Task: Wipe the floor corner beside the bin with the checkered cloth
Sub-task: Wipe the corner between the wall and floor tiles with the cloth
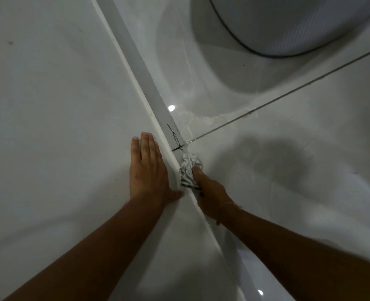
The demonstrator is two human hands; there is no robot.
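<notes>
The checkered cloth [188,170] is bunched up, black and white, pressed onto the glossy floor where it meets the skirting strip [136,61]. My right hand [210,196] is closed on its near end, fingers pushing it against that edge. My left hand [146,168] lies flat and spread on the white wall [49,83], just left of the cloth. Dark scribble marks [175,137] sit on the strip right beyond the cloth. The white round bin [299,22] stands at the top right, its base edged by a dark rim.
A dark grout line [288,88] runs from the marks diagonally to the right edge across pale marbled floor tiles [310,148]. The bin's shadow covers the floor below it. Light reflections dot the tiles.
</notes>
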